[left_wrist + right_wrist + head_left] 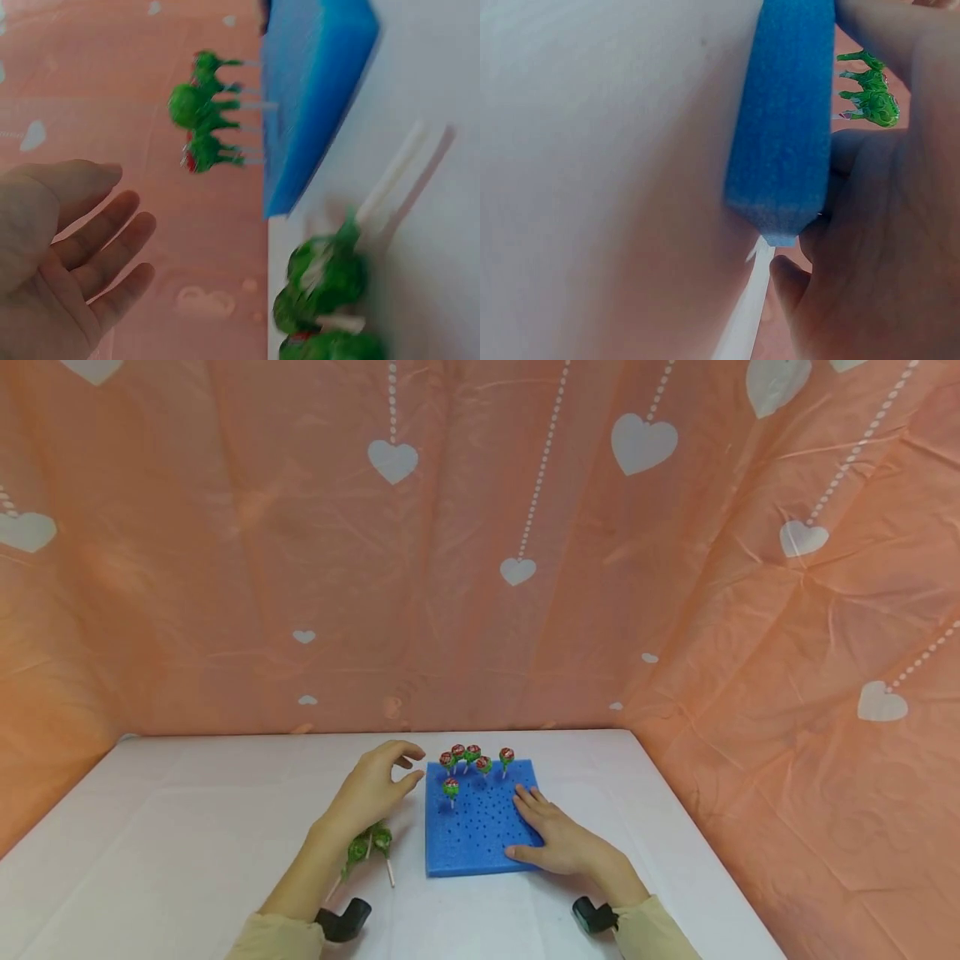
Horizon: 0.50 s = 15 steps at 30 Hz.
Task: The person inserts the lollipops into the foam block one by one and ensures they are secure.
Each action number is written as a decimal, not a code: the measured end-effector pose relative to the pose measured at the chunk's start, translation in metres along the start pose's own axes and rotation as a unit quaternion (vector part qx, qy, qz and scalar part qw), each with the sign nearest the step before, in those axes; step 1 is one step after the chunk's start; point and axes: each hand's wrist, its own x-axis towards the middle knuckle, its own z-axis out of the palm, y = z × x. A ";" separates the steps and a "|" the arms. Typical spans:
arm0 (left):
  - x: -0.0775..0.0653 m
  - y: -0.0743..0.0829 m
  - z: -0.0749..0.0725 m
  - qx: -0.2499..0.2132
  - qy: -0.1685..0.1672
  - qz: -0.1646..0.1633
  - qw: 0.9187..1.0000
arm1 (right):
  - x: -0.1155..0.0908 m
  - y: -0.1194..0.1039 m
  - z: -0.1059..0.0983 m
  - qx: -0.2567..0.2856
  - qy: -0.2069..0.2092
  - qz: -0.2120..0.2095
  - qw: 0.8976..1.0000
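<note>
A blue foam block [480,847] dotted with small holes lies flat on the table. Several lollipops [451,788] in green and red wrappers stand in its far and left part, sticks down. My right hand [558,839] rests on the block's right edge, fingers spread over the top. Just left of the block my left hand [378,783] hovers above the table, fingers loosely bent and holding nothing; its palm also shows in the left wrist view. Below that hand lie several loose lollipops [382,838], partly hidden by the forearm in the head view.
A white cloth covers the table [187,827]. Behind it and to the right hangs an orange curtain [465,652] with white hearts. A black wrist camera [347,920] sits on the left wrist, another camera [592,914] on the right.
</note>
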 end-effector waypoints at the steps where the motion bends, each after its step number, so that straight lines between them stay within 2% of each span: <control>1: 0.000 -0.001 -0.004 0.003 -0.005 -0.004 1.000 | 0.000 0.000 0.000 0.000 0.000 0.000 1.000; 8: -0.005 -0.015 -0.026 0.000 -0.062 -0.047 0.997 | 0.000 0.000 -0.001 0.000 0.000 -0.004 1.000; 15: -0.009 -0.025 -0.032 0.002 -0.119 -0.088 0.989 | 0.001 0.001 -0.001 0.002 0.002 -0.007 1.000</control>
